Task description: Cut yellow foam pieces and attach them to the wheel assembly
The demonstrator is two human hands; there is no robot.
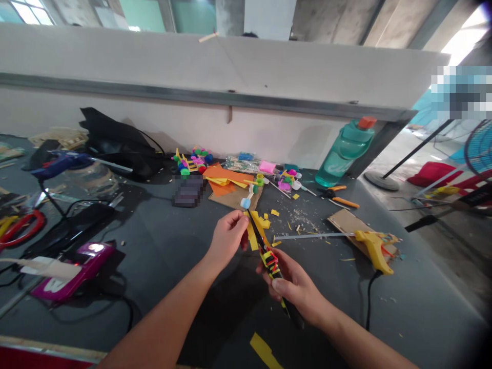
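Note:
My left hand is closed in a pinch, with a yellow strip at its fingertips. Just beyond those fingertips is a small light-blue round piece; whether the fingers also hold it, I cannot tell. My right hand is wrapped around a plier-like tool with yellow, red and black handles. The tool's long black jaws point away from me and lie against the yellow strip, close to the left fingertips. Small yellow scraps lie behind the jaws.
A yellow glue gun lies right on cardboard, its cord trailing forward. Orange-handled pliers and a teal bottle stand beyond. Colourful small parts and orange sheets lie at the back. A purple power strip and red-handled scissors are left.

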